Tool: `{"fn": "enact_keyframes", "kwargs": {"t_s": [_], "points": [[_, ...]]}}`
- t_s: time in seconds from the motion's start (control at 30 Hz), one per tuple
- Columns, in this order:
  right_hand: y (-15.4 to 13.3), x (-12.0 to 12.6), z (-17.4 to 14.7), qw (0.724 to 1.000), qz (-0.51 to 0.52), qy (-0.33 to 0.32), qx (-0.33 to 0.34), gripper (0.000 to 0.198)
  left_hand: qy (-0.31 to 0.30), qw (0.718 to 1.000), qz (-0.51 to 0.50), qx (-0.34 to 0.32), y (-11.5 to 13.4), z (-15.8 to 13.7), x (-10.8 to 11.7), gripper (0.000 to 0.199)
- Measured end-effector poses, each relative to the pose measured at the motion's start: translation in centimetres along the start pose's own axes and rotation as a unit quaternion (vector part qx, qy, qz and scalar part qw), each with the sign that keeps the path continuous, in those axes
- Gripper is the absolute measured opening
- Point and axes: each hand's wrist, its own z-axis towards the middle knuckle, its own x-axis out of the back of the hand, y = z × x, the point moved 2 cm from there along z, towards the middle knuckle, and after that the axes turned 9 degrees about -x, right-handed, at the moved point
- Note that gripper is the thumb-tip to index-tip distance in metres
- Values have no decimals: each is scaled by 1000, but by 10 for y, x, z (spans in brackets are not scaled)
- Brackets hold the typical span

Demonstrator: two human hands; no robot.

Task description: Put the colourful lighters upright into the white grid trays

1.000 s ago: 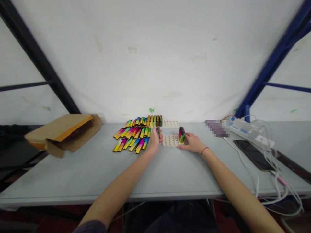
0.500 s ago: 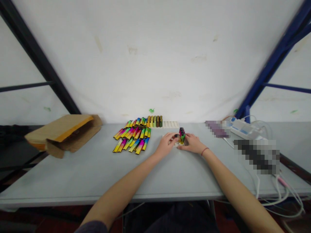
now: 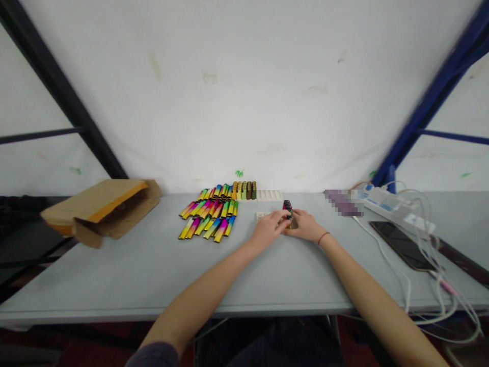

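Shiny multicoloured tubes with black tops (image 3: 286, 205) stand upright in a short row at the middle of the table. My right hand (image 3: 304, 227) is closed around the right and near side of this row. My left hand (image 3: 269, 230) reaches in from the left, its fingertips pinched on a small black piece (image 3: 289, 216) against the row; its lower part is hidden. Under my hands lies a white slotted tray (image 3: 261, 216), only its left corner showing. Left of it, many shiny rainbow tubes (image 3: 208, 209) lie in rough rows.
Gold-topped tubes (image 3: 244, 190) stand in a block by the wall, beside a second white slotted tray (image 3: 270, 195). An open brown paper bag (image 3: 101, 206) lies at left. On the right are a phone (image 3: 401, 245), a white power strip (image 3: 397, 206) and loose white cables.
My left hand has moved right, bringing the small black piece up against the upright row. The tray's left corner now shows. My right hand stays in nearly the same place.
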Motion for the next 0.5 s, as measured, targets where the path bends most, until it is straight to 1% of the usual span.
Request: {"fn": "enact_keyframes", "kwargs": {"t_s": [0.07, 0.17, 0.27, 0.4, 0.5], "points": [[0, 0, 0, 1000, 3, 0, 1, 63, 2, 1000, 9, 1, 1, 0, -1, 26], [0, 0, 0, 1000, 2, 0, 3, 65, 12, 1000, 0, 5, 1, -1, 0, 26], [-1, 2, 0, 1000, -3, -4, 3, 63, 13, 1000, -2, 10, 1, 0, 0, 25], [-1, 2, 0, 1000, -8, -4, 3, 59, 13, 1000, 22, 9, 0, 1, 1, 25], [1, 0, 1, 1000, -6, 4, 5, 60, 11, 999, 50, 3, 1, 2, 3, 25]]}}
